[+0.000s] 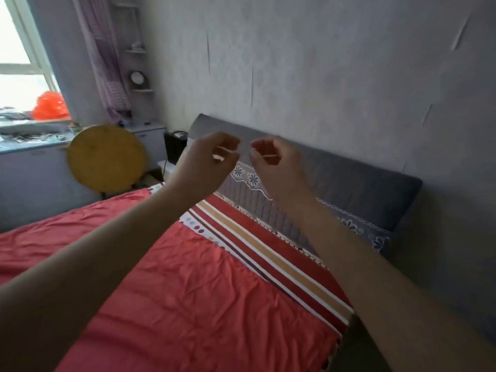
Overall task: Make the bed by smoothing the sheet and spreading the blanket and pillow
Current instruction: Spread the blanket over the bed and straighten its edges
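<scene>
Both hands are up in the air over the head end of the bed. The left hand [206,159] and the right hand [271,159] are close together, side by side, but not touching. The fingers of both hands are curled in toward the palms. They seem to hold nothing, though the fingertips are a bit blurry.

The red blanket [188,277] lies flat on the bed, with lots of small wrinkles. From the hands it is down at 6 and 7 o'clock. Its top edge runs in a slanted line, from 10 o'clock up near the left hand to 4 o'clock down by the right arm.

Next to that edge the striped sheet [255,237] shows in a long bare band. The band runs the same slanted way.

Past the sheet, a long grey pillow [249,194] with white flowers leans on the grey headboard [349,178]. I think it is the pillow, but it could be a cover. It is long from 10 o'clock to 4 o'clock too. Its near end is right under the hands, at 6 o'clock from the right hand.

The right hand is closer to the pillow. The left hand is closer to the far top corner of the blanket. So I think the next move goes straight down, and each hand has its own thing near.

A round yellow table [106,157] stands off at 9 o'clock.
</scene>
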A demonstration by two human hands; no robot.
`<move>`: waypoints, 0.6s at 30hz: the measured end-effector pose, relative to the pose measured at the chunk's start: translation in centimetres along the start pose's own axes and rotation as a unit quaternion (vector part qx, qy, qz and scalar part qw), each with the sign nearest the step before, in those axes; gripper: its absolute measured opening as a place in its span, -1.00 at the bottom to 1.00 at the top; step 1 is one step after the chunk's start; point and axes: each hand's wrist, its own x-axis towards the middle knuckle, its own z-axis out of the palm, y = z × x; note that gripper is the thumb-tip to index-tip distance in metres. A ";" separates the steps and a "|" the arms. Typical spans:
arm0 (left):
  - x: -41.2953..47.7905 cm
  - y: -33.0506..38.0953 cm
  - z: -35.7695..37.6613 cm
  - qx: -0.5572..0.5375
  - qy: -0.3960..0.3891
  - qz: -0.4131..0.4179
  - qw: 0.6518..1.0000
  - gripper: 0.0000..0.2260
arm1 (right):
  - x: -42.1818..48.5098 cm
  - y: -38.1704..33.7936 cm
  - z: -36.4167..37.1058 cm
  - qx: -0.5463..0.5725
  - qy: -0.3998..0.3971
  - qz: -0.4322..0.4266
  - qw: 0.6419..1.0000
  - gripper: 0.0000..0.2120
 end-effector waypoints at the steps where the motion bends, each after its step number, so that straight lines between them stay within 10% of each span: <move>1: -0.6 0.6 -1.7 -0.002 0.013 -0.001 1.000 -0.80 | -0.4 -1.8 0.0 0.006 -0.007 -0.009 1.000 -0.83; 18: -11.8 0.9 -19.5 0.107 0.149 -0.112 0.977 -0.79 | -5.1 -13.4 10.1 0.108 -0.160 -0.098 0.976 -0.84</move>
